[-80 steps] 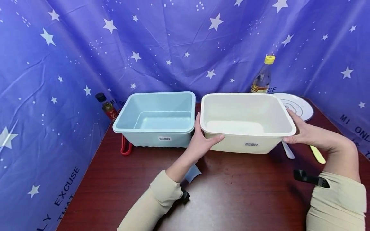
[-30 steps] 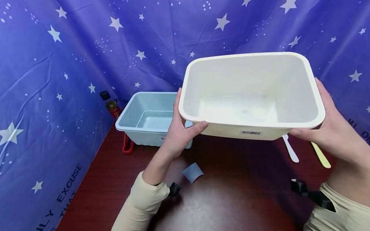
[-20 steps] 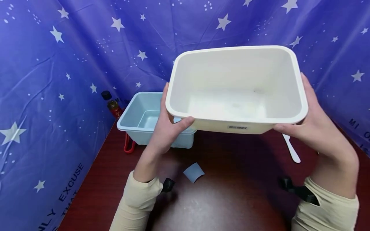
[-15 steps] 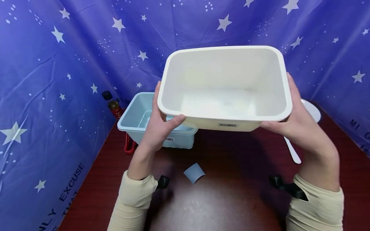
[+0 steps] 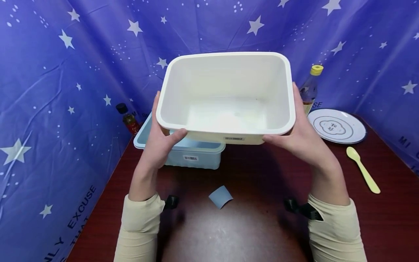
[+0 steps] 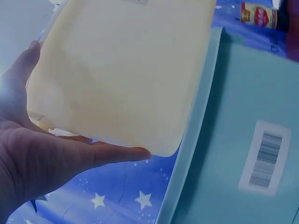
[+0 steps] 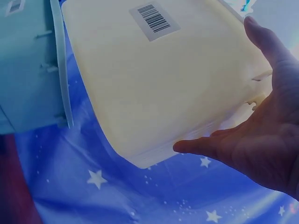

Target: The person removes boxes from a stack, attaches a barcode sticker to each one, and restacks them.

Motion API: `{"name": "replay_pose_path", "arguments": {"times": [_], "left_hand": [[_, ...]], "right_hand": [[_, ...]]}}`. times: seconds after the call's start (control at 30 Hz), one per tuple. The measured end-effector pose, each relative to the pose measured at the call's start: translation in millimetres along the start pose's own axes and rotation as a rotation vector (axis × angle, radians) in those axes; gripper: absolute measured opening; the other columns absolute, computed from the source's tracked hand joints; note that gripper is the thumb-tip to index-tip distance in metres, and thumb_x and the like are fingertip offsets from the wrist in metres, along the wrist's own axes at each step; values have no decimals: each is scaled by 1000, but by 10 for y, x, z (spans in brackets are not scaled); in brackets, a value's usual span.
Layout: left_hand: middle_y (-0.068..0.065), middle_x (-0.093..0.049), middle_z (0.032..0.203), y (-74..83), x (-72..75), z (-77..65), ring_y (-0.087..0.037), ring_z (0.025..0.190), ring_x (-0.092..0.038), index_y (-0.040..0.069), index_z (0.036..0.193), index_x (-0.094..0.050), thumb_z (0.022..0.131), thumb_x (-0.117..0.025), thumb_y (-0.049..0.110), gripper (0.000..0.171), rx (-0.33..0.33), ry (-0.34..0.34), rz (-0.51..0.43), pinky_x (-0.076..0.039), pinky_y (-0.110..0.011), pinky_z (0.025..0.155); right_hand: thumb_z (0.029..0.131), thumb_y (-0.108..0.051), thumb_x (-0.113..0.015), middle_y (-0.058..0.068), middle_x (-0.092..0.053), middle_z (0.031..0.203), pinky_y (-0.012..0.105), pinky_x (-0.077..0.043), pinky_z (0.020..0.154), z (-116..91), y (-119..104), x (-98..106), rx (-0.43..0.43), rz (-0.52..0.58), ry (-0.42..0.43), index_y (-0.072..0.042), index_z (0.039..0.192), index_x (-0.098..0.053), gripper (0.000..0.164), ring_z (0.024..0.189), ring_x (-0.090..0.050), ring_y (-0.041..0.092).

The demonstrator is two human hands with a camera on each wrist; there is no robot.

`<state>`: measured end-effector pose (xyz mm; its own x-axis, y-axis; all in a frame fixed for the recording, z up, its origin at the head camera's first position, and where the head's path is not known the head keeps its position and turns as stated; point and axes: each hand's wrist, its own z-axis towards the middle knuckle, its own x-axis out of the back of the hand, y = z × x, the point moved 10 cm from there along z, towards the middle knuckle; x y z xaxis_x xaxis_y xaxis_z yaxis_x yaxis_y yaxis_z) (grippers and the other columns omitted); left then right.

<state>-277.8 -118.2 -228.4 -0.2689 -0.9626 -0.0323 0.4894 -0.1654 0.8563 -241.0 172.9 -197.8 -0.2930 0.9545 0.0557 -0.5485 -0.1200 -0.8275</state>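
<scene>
A cream-white plastic storage bin point(image 5: 229, 112) is held up in the air, its open top tilted toward the head camera. My left hand point(image 5: 156, 145) grips its left end, thumb over the front rim and fingers along the side wall. At the other end my right hand point(image 5: 309, 143) holds it the same way. Behind and below it, a light blue bin point(image 5: 199, 159) stands on the table, its opening partly covered by the white one. Both wrist views show the white bin's outer wall point(image 6: 117, 74); its barcode label point(image 7: 155, 19) is plain in the right wrist view.
A small blue-grey square piece point(image 5: 220, 197) lies on the dark red table point(image 5: 248, 233). To the right are a white plate point(image 5: 348, 125), a pale yellow spoon point(image 5: 364, 171) and a yellow-capped bottle point(image 5: 309, 89). A black-capped bottle point(image 5: 128, 118) stands at the back left.
Both hands have lifted the white bin off the table, beside the blue bin, and carried it left until it overlaps the blue bin in view. The plate and yellow spoon are uncovered.
</scene>
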Motion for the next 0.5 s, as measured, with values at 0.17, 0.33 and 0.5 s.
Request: {"name": "replay_pose_path", "arguments": {"times": [0.17,0.33,0.5], "left_hand": [[1,-21,164,23,162,-55,-33,144,-30,28,163,0,83,-85,29,117,-6,13,-3,-46,-41,105],[-2,-22,163,87,334,-104,-38,143,-30,28,163,-3,87,-79,10,109,-24,27,-11,-51,-34,99],[-6,-25,162,161,479,-121,-40,142,-31,29,163,-7,85,-77,3,107,-39,40,-5,-48,-36,102]], "right_hand": [[68,22,-75,15,-28,151,35,-57,87,75,70,-144,-6,3,-19,-25,162,-12,122,121,-46,43],[69,20,-77,15,-29,151,39,-56,90,155,116,-311,16,21,-37,-25,162,-10,123,122,-46,43],[69,17,-81,12,-30,152,38,-56,88,208,181,-424,17,14,-31,-26,162,-8,126,124,-47,40]]}}
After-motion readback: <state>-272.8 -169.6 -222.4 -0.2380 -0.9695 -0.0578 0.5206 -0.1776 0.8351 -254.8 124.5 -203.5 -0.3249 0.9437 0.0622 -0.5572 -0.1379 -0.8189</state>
